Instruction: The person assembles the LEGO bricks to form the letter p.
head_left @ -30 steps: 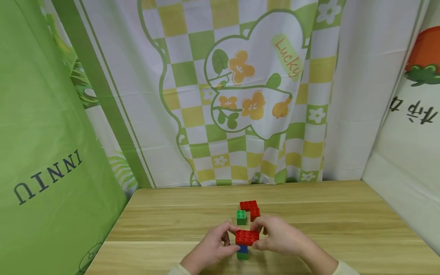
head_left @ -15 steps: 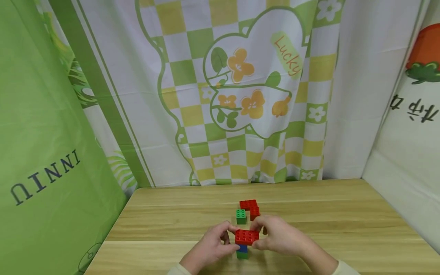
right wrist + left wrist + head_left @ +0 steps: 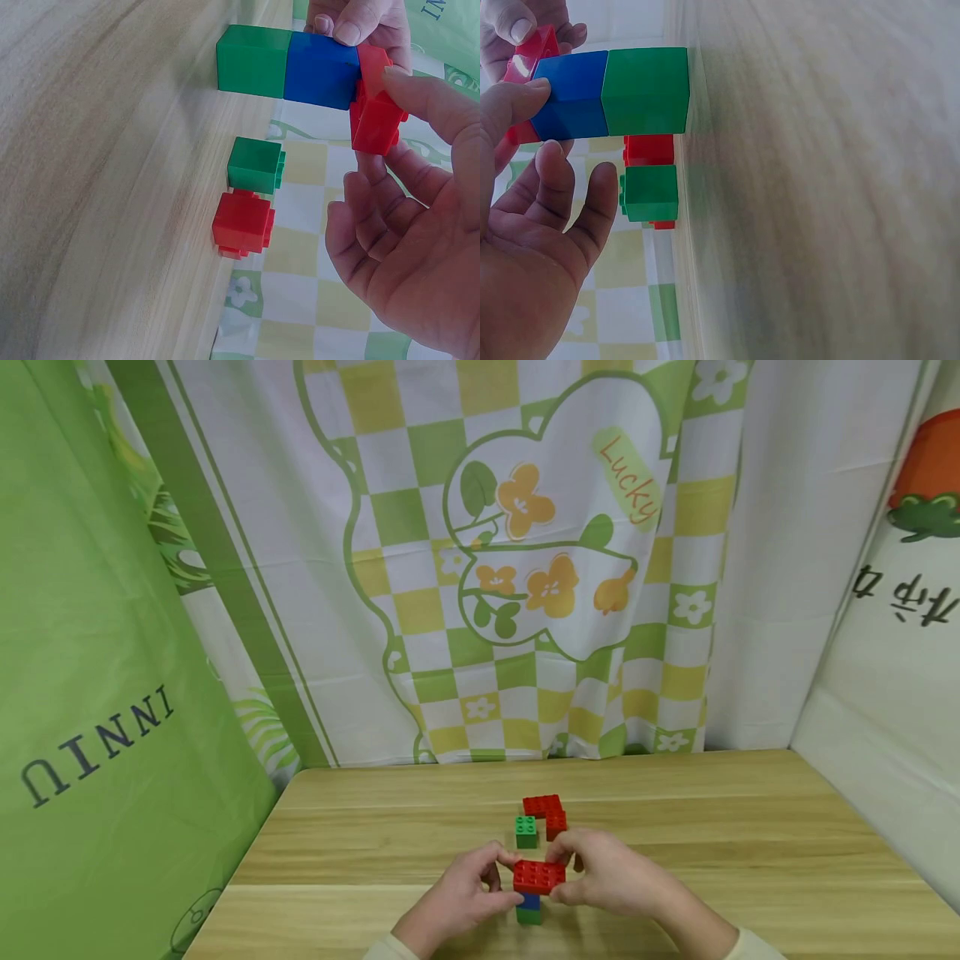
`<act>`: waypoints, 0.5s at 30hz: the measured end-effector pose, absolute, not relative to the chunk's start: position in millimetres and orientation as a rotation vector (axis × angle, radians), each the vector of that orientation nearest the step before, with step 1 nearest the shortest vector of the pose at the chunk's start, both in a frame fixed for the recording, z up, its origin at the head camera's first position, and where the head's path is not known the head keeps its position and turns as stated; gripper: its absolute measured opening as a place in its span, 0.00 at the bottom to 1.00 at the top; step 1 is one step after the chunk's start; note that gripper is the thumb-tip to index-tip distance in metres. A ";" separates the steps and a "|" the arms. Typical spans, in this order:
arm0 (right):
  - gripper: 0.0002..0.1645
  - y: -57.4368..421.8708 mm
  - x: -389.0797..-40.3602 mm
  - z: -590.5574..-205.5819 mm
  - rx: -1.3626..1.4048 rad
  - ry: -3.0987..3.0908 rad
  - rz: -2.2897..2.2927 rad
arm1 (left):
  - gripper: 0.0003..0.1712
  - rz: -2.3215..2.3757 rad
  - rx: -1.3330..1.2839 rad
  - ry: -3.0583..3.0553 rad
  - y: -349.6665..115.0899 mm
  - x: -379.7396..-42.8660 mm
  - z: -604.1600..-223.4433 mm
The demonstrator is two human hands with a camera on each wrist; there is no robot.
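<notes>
A stack of toy building bricks stands upright on the table between the two hands: a green brick [image 3: 646,91] at the bottom, a blue brick [image 3: 321,69] on it, and a long red brick [image 3: 539,877] on top, overhanging to the right. With its thumb at the blue brick and a finger at the red brick's back left, the left hand [image 3: 472,893] pinches the stack. My right hand [image 3: 611,877] pinches the overhanging end of the red brick between thumb and finger.
Behind the stack stand a loose green brick [image 3: 526,832], a small red brick [image 3: 556,826] and a longer red brick [image 3: 541,807]. They sit on the wooden table [image 3: 375,827]. A patterned curtain [image 3: 480,693] hangs along its far edge.
</notes>
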State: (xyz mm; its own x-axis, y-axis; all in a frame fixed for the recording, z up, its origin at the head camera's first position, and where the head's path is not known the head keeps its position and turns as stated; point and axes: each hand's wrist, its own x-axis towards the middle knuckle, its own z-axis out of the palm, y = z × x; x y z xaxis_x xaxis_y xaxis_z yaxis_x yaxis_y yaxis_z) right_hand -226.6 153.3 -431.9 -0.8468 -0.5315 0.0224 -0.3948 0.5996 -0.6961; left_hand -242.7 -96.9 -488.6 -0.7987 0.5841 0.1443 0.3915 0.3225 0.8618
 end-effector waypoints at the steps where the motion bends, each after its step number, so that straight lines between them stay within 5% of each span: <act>1: 0.16 153.1 -226.7 -432.0 -0.774 2.641 -1.078 | 0.16 1.475 0.898 2.393 -97.1 -242.9 -488.8; 15: 0.17 152.5 -228.0 -432.1 -0.777 2.643 -1.080 | 0.17 1.465 0.908 2.422 -99.0 -242.8 -489.4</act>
